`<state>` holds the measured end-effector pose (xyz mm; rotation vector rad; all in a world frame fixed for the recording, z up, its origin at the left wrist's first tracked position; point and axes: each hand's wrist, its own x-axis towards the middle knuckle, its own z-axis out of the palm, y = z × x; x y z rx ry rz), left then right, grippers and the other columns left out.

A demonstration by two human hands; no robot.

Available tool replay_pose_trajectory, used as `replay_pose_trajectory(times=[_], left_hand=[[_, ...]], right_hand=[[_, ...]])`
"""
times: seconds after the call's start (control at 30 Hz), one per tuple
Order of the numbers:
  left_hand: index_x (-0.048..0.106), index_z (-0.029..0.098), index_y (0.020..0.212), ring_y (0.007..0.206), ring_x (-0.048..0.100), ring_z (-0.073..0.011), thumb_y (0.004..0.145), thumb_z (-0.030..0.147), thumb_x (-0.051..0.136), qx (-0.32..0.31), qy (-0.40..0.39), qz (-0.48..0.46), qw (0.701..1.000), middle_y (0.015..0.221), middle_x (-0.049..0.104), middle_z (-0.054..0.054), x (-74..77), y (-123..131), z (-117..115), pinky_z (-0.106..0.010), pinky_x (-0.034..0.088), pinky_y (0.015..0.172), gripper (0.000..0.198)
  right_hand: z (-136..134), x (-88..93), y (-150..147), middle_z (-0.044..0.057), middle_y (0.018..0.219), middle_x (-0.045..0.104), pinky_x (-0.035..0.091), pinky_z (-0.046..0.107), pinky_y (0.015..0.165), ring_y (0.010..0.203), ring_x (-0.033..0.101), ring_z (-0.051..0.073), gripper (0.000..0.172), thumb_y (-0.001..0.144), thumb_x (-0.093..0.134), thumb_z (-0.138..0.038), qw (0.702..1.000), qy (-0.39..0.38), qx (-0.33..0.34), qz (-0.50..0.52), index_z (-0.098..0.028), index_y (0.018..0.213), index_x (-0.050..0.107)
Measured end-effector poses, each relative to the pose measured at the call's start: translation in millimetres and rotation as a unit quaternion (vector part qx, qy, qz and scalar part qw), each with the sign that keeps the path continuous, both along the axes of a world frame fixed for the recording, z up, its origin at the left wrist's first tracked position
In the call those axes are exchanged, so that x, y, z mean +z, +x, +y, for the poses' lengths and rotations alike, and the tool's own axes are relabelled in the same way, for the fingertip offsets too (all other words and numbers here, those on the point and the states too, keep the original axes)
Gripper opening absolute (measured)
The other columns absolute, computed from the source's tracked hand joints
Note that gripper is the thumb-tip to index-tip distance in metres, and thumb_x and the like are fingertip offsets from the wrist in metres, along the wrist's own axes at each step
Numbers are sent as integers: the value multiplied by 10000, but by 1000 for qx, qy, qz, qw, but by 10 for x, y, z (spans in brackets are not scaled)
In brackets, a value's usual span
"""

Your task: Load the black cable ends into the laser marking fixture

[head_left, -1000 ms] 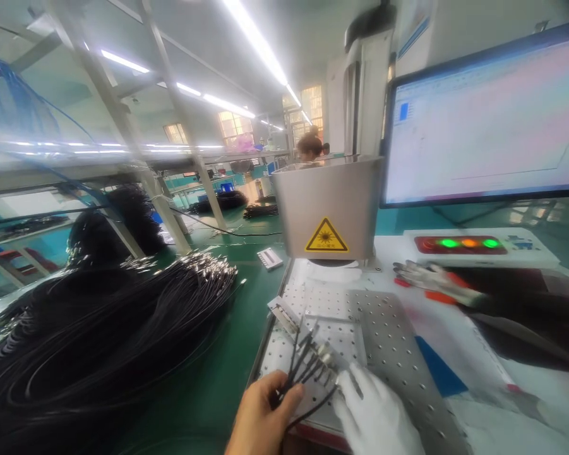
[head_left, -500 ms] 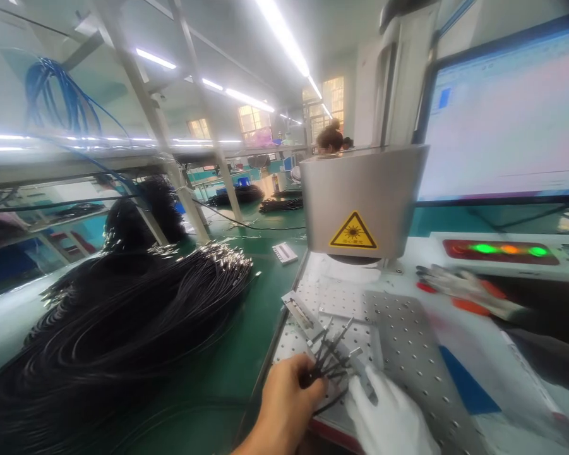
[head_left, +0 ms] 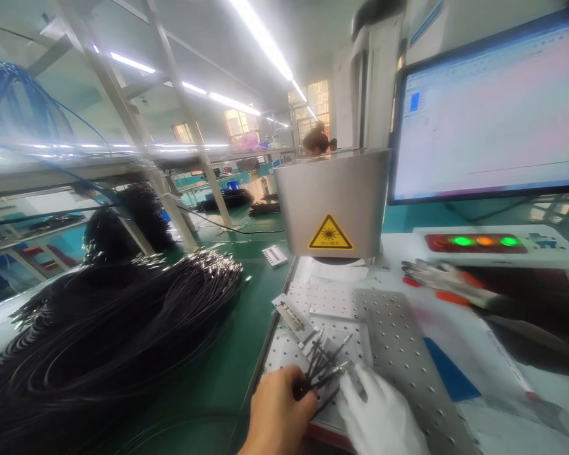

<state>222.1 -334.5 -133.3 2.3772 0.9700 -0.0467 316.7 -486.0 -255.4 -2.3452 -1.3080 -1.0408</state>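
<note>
My left hand [head_left: 281, 404], bare, is closed round a bunch of black cables [head_left: 318, 363] whose metal connector ends fan out upward. Close on its right, my right hand [head_left: 379, 407] wears a white glove. Its fingertips are bent in at a cable connector [head_left: 341, 368] on the near side of the bunch; part of that grip is hidden. Just beyond the cables, a small metal fixture [head_left: 291, 316] with a slot lies at a slant on the perforated metal plate [head_left: 398, 335].
A grey machine head [head_left: 334, 196] with a laser warning sign overhangs the plate. On the left lies a big heap of black cables [head_left: 123, 335]. To the right are a monitor [head_left: 492, 120], a lit button panel [head_left: 483, 242], a used glove [head_left: 443, 278] and a blue triangular piece [head_left: 449, 373].
The view has swung slightly right, so most things sit further left. My right hand has shifted a little against the connector ends; my left still holds the bunch.
</note>
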Motion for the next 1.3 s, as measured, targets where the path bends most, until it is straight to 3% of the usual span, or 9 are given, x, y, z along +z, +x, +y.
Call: replay_pose_trajectory(times=[0.33, 0.47, 0.67, 0.8, 0.9, 1.1, 1.3], left_hand=[[608, 190, 634, 703, 499, -128, 686, 195, 598, 1, -22, 24, 999, 651, 541, 34, 119, 67, -84, -253, 280, 630, 53], [564, 189, 603, 668, 462, -119, 673, 210, 606, 5, -40, 5, 999, 612, 484, 48, 66, 58, -62, -252, 272, 617, 85], [549, 185, 597, 647, 426, -119, 649, 271, 646, -12, -84, -35, 996, 588, 442, 50, -91, 26, 39, -237, 260, 571, 140], [529, 183, 604, 610, 375, -108, 712, 376, 631, -34, -145, -88, 985, 575, 379, 54, -88, 18, 89, -244, 239, 547, 244], [511, 179, 601, 603, 353, -101, 766, 355, 576, -24, -157, -114, 981, 577, 363, 55, -52, 23, 89, -247, 256, 567, 250], [467, 185, 586, 617, 364, -101, 744, 284, 582, -8, -74, -97, 993, 587, 409, 55, 29, -1, 94, -260, 247, 585, 219], [362, 182, 527, 597, 302, -96, 736, 242, 543, -34, -29, -95, 994, 559, 322, 53, 121, -52, 131, -271, 218, 577, 283]], right_hand=[[-45, 58, 7, 14, 1104, 665, 510, 329, 703, 959, 609, 246, 256, 915, 475, -229, 999, -4, 28, 36, -254, 1099, 651], [-51, 91, 5, -7, 1087, 670, 501, 339, 718, 966, 602, 236, 268, 933, 451, -236, 998, 19, 29, 48, -275, 1105, 654], [-19, 333, -43, -34, 1054, 668, 452, 374, 705, 925, 581, 236, 355, 818, 478, -129, 997, -2, 38, 73, -280, 1092, 646], [6, 363, -43, -35, 1028, 658, 433, 370, 669, 870, 572, 222, 312, 824, 481, -147, 994, -5, 46, 97, -286, 1053, 641], [17, 331, -26, -55, 1095, 643, 443, 364, 673, 863, 569, 214, 289, 851, 483, -174, 991, -23, 55, 123, -305, 1067, 625], [23, 310, -2, -35, 1086, 648, 466, 353, 640, 846, 583, 223, 260, 839, 489, -199, 991, -24, 50, 123, -313, 1031, 621], [12, 222, 65, -69, 1105, 657, 504, 319, 602, 839, 611, 199, 293, 854, 476, -221, 994, -34, 66, 82, -326, 1090, 616]])
